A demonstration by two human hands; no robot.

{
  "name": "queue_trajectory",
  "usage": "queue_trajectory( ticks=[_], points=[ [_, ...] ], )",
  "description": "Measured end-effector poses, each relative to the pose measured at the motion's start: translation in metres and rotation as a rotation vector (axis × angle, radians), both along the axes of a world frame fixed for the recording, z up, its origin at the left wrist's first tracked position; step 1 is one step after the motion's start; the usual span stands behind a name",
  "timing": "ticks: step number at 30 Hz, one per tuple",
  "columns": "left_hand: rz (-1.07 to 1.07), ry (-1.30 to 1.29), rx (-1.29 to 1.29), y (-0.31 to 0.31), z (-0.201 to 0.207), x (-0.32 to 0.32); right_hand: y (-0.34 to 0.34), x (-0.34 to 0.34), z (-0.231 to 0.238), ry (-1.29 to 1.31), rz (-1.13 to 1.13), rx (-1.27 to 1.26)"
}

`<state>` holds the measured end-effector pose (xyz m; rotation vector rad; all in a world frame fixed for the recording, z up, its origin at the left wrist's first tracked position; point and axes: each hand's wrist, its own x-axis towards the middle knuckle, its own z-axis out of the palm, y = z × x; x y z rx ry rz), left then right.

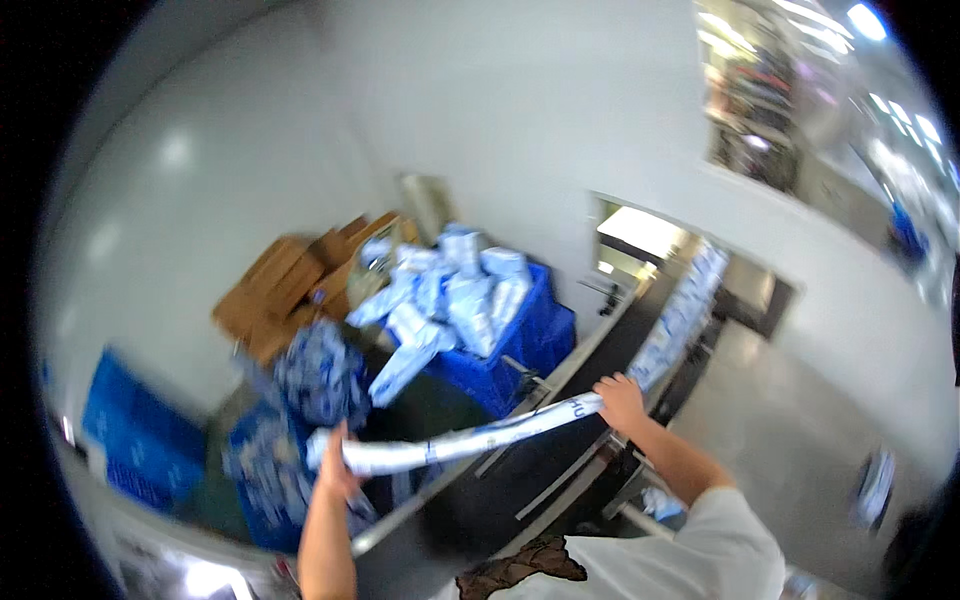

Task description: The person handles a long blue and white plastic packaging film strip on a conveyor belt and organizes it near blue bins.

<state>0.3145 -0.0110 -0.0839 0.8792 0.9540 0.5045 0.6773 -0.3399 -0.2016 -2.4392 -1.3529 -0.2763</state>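
Stretched between my two hands is a long, narrow white plastic-wrapped pack (480,440) with dark print, sagging slightly above a dark conveyor belt (440,520). My left hand (340,468) is closed round its left end, beyond the belt's left edge. At the other end, my right hand (622,402) grips it over the belt. Just past my right hand, a row of blue-and-white plastic packs (682,315) lies along the belt toward a wall opening. Blur hides what exactly is inside the wrapping.
Left of the belt stands a blue bin (480,375) heaped with white-and-blue packs (465,300). Brown cardboard boxes (285,290) lie behind. Nearer are a dark blue bundle (322,375), a filled blue container (270,470) and another blue crate (140,430). A pale wall (480,120) rises beyond.
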Motion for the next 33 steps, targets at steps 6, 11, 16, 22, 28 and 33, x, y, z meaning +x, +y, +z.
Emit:
queue_trajectory(
  ticks=[6,11,16,22,28,33],
  points=[
    [0.454,-0.541,0.075,0.039,-0.018,0.082,-0.002,-0.034,0.001,0.032,-0.146,0.002],
    [0.360,-0.492,-0.110,-0.082,-0.115,0.170,-0.002,-0.052,0.002,-0.059,-0.048,-0.030],
    [0.000,-0.559,-0.311,-0.174,-0.120,0.170,0.017,-0.079,0.029,-0.085,0.067,-0.138],
    [0.088,-0.440,-0.223,-0.163,-0.118,0.141,0.026,-0.114,0.024,-0.048,0.324,-0.181],
    [0.130,-0.327,-0.180,-0.177,-0.130,0.081,0.035,-0.136,0.014,-0.038,0.475,-0.139],
    [0.197,-0.389,-0.259,-0.183,-0.120,0.038,0.028,-0.134,0.057,-0.105,0.660,-0.053]
  ],
)
